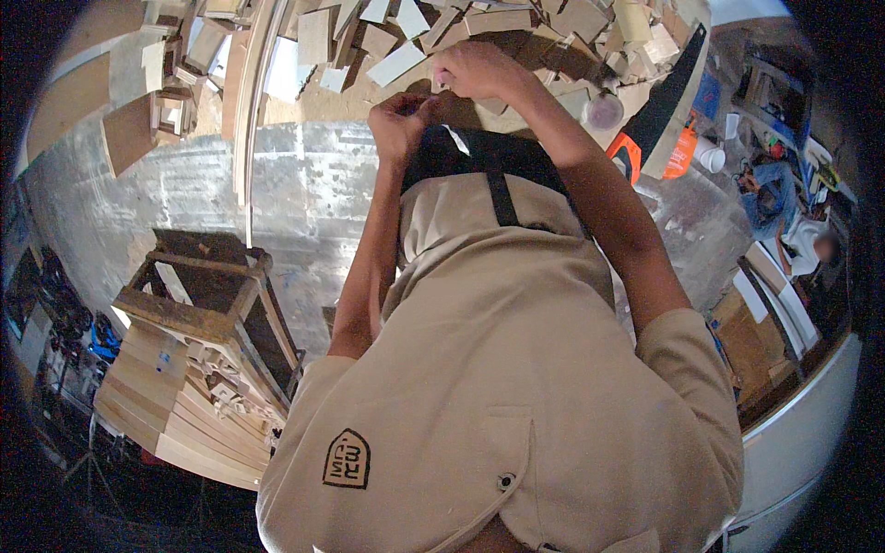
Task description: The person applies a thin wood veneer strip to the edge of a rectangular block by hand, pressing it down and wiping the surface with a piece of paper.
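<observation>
My left hand [398, 125] is closed, its fingers curled in a pinch above the near edge of the wood-covered surface. Just beyond it and to the right, my right hand [472, 70] is also closed, with thumb and fingers pressed together. The two hands are close to each other but apart. Whatever their fingertips hold, if anything, is too small or hidden to make out. Below and around them lie many flat wood offcuts [396, 64]. A handsaw [662, 109] with a black blade and orange handle lies to the right of my right forearm.
A round, translucent container [604, 112] stands near the saw. Long wood strips [249, 120] jut out at the left. Lower left is a worn wooden frame [198, 309] beside stacked boards [152, 387]. An orange container [680, 155], a white cup [709, 155] and another person [804, 247] are at the right.
</observation>
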`<state>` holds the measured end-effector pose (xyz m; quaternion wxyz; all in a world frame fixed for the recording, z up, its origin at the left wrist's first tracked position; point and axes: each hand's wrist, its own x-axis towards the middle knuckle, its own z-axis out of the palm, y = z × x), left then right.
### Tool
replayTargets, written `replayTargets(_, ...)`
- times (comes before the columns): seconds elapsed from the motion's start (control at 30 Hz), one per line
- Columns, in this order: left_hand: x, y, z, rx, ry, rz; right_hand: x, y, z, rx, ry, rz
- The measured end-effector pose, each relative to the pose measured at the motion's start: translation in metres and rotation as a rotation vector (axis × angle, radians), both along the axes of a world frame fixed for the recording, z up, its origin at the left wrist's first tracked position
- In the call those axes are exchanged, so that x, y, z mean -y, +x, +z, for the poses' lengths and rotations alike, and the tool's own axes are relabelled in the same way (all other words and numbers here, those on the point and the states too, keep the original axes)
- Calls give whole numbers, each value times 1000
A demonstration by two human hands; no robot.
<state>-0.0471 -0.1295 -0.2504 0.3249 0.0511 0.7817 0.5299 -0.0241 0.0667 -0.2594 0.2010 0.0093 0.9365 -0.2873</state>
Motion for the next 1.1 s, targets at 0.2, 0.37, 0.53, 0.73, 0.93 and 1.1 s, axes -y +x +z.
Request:
replayTargets(0.2, -5, -3, -4, -129, 82, 27, -1, 0, 7, -38, 11, -30)
replayTargets(0.37, -11, -3, -2, -178, 69, 9, -4, 0, 4, -59, -62, -45)
replayTargets(0.53, -14, -6, -16, -201, 75, 11, -5, -1, 5, -59, -61, -48)
replayTargets(0.73, -15, -9, -15, -180, -15, -29, -10, 1, 3, -101, -150, -108)
replayTargets(0.93, -10, -6, -36, -183, 157, 11, -28, 23, 6, -199, -198, -315)
replayTargets(1.1, -10, -4, -52, -188, 219, 25, -35, 55, 0, -159, -276, -392)
